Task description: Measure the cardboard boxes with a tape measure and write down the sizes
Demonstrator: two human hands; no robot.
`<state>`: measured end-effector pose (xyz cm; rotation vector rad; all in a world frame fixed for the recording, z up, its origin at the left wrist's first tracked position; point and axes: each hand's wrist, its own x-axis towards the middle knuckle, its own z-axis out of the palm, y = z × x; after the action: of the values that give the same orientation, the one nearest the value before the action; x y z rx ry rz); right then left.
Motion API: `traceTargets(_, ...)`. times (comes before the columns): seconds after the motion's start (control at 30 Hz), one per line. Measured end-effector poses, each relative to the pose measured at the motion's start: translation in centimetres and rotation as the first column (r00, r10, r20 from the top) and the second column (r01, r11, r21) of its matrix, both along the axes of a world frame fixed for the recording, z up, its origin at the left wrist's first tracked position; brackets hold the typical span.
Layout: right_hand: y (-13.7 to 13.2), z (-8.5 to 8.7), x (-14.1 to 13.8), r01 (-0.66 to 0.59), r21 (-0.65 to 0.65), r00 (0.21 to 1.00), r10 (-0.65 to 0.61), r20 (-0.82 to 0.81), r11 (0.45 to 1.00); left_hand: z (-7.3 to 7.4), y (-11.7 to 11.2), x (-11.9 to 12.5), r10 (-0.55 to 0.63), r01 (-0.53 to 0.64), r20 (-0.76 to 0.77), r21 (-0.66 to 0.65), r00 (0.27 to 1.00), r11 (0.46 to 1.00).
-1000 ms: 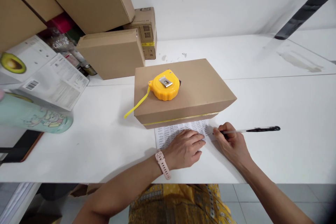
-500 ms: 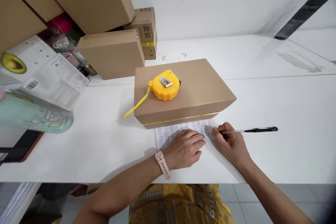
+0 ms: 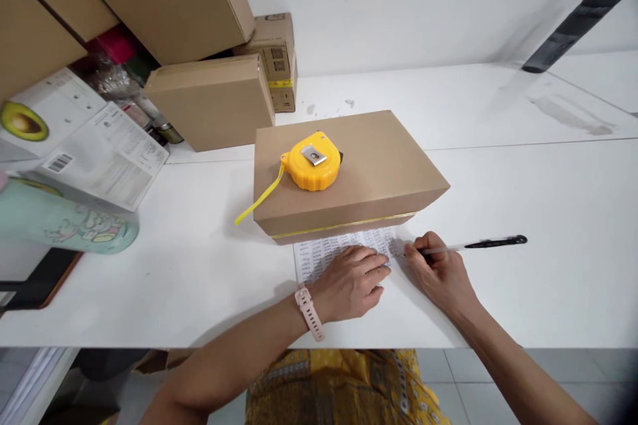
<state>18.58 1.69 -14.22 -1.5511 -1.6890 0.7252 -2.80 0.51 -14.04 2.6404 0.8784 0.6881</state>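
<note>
My left hand [image 3: 351, 281] lies flat on a sheet of paper [image 3: 319, 254] covered in rows of handwriting, its fingers stretched out. A pen [image 3: 493, 242] with a clear barrel and black grip is pinched in my right hand [image 3: 441, 272], its tip at the paper's right side. Just beyond both hands, a brown cardboard box [image 3: 389, 159] covers the paper's far edge. On top of that box rests a yellow tape measure [image 3: 314, 161] with a metal clip and a yellow wrist strap.
Cardboard boxes [image 3: 214, 99] are stacked at the back left. A white box with an avocado picture [image 3: 104, 153] and a mint-green bottle [image 3: 74, 219] are at the left. A dark bottle [image 3: 573, 23] stands at the back right. The white table [image 3: 199, 265] ends close to my body.
The pen's far end has tilted slightly, while its tip stays at about the same spot on the paper. My left hand, the box and the tape measure have not moved.
</note>
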Motion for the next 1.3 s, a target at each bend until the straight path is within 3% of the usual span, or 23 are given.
traceTargets(1.3,0.14,-0.21,-0.02,0.015,0.004,0.999,-0.015,-0.047,1.0,0.05,-0.06,-0.04,-0.001,0.001,0.001,-0.026,1.0,1.0)
